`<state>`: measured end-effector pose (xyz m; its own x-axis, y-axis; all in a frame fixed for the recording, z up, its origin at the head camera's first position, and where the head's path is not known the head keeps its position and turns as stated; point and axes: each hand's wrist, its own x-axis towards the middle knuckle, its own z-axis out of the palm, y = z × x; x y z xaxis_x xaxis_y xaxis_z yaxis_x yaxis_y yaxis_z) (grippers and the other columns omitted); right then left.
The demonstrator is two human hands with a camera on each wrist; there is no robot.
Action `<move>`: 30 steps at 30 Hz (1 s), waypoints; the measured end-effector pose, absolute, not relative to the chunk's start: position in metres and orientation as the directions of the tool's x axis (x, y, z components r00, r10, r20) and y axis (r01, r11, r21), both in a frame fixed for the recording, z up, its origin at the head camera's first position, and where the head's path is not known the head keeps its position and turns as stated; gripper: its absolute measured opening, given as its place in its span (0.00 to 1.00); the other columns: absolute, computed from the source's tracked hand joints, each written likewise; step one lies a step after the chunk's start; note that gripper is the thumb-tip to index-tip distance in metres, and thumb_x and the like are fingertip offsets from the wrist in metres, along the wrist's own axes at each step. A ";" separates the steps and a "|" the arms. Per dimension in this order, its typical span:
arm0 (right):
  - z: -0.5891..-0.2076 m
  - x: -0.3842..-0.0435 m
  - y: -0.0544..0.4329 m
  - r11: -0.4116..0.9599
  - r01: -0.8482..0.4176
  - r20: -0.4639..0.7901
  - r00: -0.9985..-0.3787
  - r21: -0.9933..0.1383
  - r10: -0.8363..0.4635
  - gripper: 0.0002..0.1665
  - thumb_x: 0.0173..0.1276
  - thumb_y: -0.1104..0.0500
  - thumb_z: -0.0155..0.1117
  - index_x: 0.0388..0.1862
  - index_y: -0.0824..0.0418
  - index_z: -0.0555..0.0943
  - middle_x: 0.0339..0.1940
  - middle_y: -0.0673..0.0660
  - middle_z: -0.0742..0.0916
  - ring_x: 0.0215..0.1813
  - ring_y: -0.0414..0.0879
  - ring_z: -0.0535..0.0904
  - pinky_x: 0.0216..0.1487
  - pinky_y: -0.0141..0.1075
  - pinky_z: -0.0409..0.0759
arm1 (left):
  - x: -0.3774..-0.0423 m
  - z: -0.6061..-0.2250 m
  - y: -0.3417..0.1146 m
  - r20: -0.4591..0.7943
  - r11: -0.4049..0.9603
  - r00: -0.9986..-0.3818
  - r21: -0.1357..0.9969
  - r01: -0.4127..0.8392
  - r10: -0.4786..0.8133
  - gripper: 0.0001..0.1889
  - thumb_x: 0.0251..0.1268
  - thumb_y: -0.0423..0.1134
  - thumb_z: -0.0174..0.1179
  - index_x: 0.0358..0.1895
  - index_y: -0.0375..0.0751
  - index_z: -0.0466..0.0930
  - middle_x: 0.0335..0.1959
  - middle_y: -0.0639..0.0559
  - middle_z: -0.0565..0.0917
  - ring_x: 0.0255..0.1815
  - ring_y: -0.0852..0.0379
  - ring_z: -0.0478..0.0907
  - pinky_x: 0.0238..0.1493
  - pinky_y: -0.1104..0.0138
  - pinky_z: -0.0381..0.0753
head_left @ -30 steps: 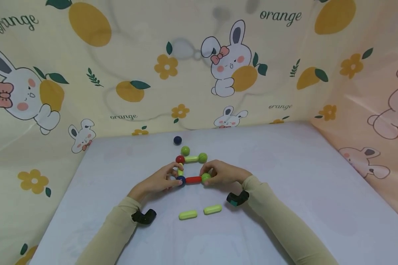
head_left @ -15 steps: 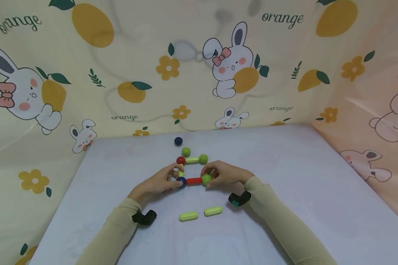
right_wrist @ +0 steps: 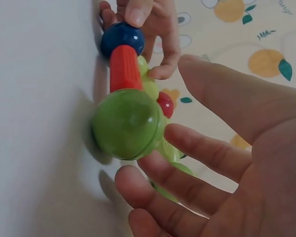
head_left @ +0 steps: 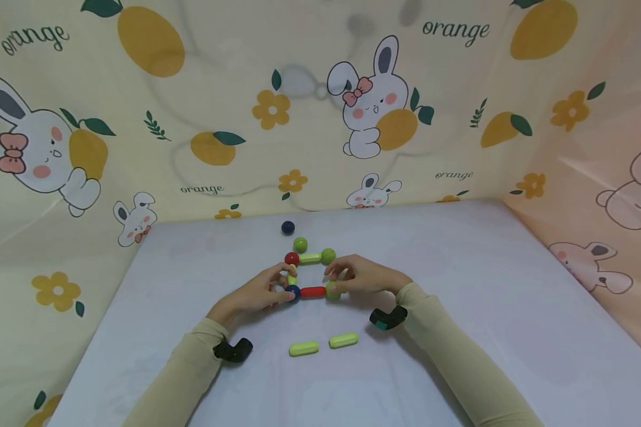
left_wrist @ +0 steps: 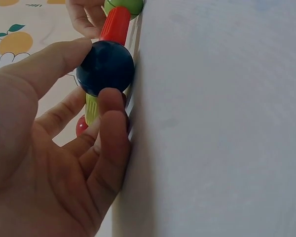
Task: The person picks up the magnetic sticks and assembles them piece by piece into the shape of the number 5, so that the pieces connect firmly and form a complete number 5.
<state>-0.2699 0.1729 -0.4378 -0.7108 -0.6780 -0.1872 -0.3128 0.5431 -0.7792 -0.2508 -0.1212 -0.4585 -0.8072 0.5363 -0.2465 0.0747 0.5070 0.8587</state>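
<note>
My left hand (head_left: pixel 252 290) pinches a dark blue ball (left_wrist: pixel 106 69) between thumb and fingers, its other fingers near a yellow-green rod (head_left: pixel 292 279). From that ball a red rod (head_left: pixel 313 292) runs right to a green ball (right_wrist: pixel 127 124). Around this green ball the fingers of my right hand (head_left: pixel 373 276) are spread and relaxed, with the thumb held off it in the right wrist view. The yellow-green rod leads back to a red ball (head_left: pixel 291 258). Another yellow-green rod (head_left: pixel 310 258) joins the red ball to a second green ball (head_left: pixel 328 255).
A loose green ball (head_left: pixel 300 244) sits just behind the red ball, and a dark blue ball (head_left: pixel 288 228) lies farther back. Two yellow-green rods, a left one (head_left: pixel 304 349) and a right one (head_left: pixel 343 340), lie in front on the white table (head_left: pixel 448 356). Patterned cloth (head_left: pixel 246 71) hangs behind.
My right hand has loosened its grip on the green ball and drawn slightly up and right. My left hand still holds the blue ball in the same place.
</note>
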 end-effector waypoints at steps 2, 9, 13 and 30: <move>-0.436 -0.268 0.173 0.537 -0.314 -0.180 -0.712 -0.783 -0.678 0.25 0.72 0.51 0.64 0.62 0.61 0.77 0.53 0.58 0.84 0.48 0.47 0.83 0.55 0.41 0.81 | -0.250 -0.460 -0.121 -0.251 0.509 -0.808 0.858 0.069 0.533 0.22 0.70 0.39 0.64 0.64 0.48 0.68 0.45 0.46 0.76 0.23 0.56 0.71 0.25 0.68 0.72; -0.427 -0.267 0.172 0.539 -0.331 -0.119 -0.761 -0.775 -0.638 0.23 0.73 0.55 0.63 0.63 0.63 0.77 0.51 0.58 0.85 0.46 0.47 0.83 0.54 0.41 0.82 | -0.250 -0.462 -0.119 -0.268 0.513 -0.808 0.857 0.049 0.525 0.23 0.70 0.39 0.64 0.63 0.49 0.68 0.46 0.46 0.76 0.23 0.56 0.71 0.26 0.68 0.72; -0.418 -0.264 0.167 0.514 -0.361 -0.044 -0.784 -0.778 -0.619 0.21 0.73 0.57 0.64 0.61 0.65 0.78 0.53 0.61 0.85 0.43 0.47 0.83 0.53 0.41 0.82 | -0.253 -0.463 -0.120 -0.271 0.521 -0.810 0.852 0.050 0.521 0.23 0.70 0.40 0.64 0.64 0.51 0.68 0.46 0.47 0.76 0.24 0.56 0.71 0.26 0.68 0.72; -0.409 -0.217 0.168 0.521 -0.450 0.006 -0.761 -0.725 -0.648 0.16 0.74 0.57 0.63 0.57 0.61 0.81 0.50 0.55 0.87 0.44 0.42 0.81 0.47 0.35 0.80 | -0.254 -0.460 -0.123 -0.242 0.506 -0.804 0.858 0.084 0.544 0.23 0.70 0.39 0.64 0.64 0.48 0.68 0.45 0.47 0.76 0.23 0.55 0.71 0.25 0.68 0.71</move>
<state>-0.2170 0.1683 -0.4093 -0.7612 -0.6484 0.0062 -0.4498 0.5211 -0.7254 -0.2538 -0.1227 -0.4604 -0.8036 0.5438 -0.2419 0.0843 0.5063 0.8582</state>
